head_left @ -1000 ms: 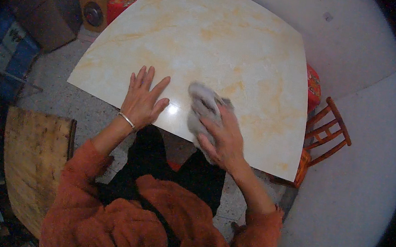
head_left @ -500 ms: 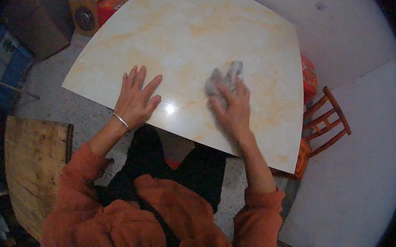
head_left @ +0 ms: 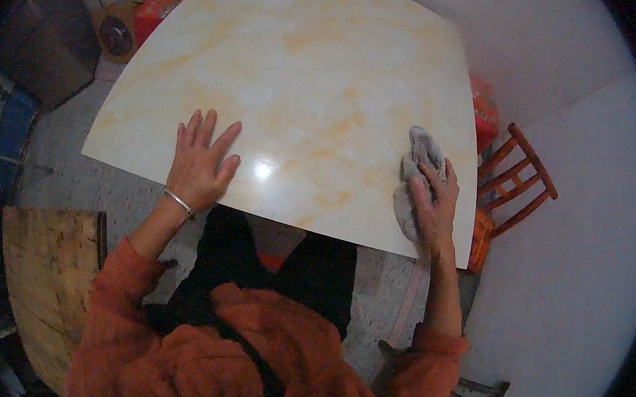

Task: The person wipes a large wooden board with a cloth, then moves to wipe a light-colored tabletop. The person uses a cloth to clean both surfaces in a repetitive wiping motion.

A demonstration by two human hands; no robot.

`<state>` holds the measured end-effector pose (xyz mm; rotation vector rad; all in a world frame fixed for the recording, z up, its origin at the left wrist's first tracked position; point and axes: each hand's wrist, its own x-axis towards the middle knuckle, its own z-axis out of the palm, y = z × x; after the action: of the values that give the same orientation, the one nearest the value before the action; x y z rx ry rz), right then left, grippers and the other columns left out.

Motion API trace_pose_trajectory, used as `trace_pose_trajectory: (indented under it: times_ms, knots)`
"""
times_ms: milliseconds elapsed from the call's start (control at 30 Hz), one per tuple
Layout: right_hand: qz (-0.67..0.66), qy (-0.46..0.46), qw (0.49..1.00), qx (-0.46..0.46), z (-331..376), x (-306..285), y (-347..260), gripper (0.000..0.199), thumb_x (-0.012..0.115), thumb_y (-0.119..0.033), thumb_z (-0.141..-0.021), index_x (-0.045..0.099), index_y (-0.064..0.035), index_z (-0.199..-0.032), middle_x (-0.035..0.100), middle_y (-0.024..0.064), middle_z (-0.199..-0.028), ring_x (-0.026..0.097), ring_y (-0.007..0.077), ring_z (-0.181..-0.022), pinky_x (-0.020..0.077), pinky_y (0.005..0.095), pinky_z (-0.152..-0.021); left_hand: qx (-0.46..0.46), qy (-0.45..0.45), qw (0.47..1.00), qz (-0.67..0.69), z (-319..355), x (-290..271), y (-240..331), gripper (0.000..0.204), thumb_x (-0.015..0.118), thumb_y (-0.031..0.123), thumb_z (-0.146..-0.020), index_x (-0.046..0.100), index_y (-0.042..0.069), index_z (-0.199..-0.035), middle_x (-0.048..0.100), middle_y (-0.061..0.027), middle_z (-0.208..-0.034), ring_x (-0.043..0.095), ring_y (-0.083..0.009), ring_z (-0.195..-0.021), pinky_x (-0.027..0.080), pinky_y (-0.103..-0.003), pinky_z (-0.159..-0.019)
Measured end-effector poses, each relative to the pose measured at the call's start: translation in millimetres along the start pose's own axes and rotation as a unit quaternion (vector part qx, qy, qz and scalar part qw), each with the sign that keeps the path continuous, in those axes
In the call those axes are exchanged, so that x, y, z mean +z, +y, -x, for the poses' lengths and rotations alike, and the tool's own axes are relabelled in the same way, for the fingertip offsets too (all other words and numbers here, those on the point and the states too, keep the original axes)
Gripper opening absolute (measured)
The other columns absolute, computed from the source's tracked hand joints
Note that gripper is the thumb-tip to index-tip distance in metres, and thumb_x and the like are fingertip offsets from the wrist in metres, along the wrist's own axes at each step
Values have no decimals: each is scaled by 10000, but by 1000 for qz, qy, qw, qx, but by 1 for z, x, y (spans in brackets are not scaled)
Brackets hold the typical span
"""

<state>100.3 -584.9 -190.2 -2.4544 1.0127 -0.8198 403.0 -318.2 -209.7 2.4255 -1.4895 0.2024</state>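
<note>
A glossy cream table top with yellow-orange marbling spreads out in front of me. My left hand lies flat on its near left part, fingers spread, a silver bangle at the wrist. Near the table's right edge, my right hand grips a crumpled grey cloth against the surface. Folds of the cloth stick out beyond the fingers and to their left.
Past the table's right edge stands an orange-brown wooden chair by the pale wall. Red patterned covers show beyond the table. A worn wooden board is at lower left, a dark cabinet at upper left.
My right hand has carried the grey cloth across the table to the right, close to the edge. The left hand keeps its place on the table, while the whole view has shifted slightly.
</note>
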Motion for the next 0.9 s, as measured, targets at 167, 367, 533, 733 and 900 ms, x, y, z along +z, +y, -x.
trace_pose_trajectory:
  times_ms: [167,367,533,733,900]
  knots:
    - [-220,45,966,129,-26,-9,-1,534,651,-282,-839,512,-7,-1275,469,237,-1292,545,303,-1090,452,383,-892,2,39,999,6,0,-2,-2,490,507,301,-886,435,184,-1357,280,-232,-1447,221,-449,-1337,140,-565,-1089]
    - [-116,-148,960,209,-21,-19,12,573,741,-318,-749,563,65,-1137,637,142,-989,601,177,-877,485,296,-734,-10,23,1000,-15,-3,-1,-2,509,518,309,-879,424,187,-1364,279,-224,-1451,218,-452,-1337,147,-581,-1080]
    - [-325,-169,901,232,-27,-40,-41,416,711,-275,-792,581,9,-1067,624,85,-974,576,129,-835,476,275,-724,39,59,997,5,-13,-3,13,596,582,279,-847,374,178,-1397,285,-214,-1451,213,-433,-1344,157,-571,-1085]
    - [-502,-130,839,166,-33,-53,-119,359,648,-224,-852,522,-12,-1114,608,64,-975,575,128,-829,473,277,-743,67,-89,844,525,-35,-23,114,718,682,329,-815,348,71,-1396,382,-176,-1400,373,-309,-1293,317,-395,-1063]
    - [-581,-93,798,129,-39,-52,-135,331,625,-203,-869,514,-24,-1125,607,60,-977,582,132,-831,480,275,-745,93,-180,801,564,-74,-33,122,484,676,336,-822,558,5,-1153,609,-151,-1103,569,-227,-1027,431,-349,-921]
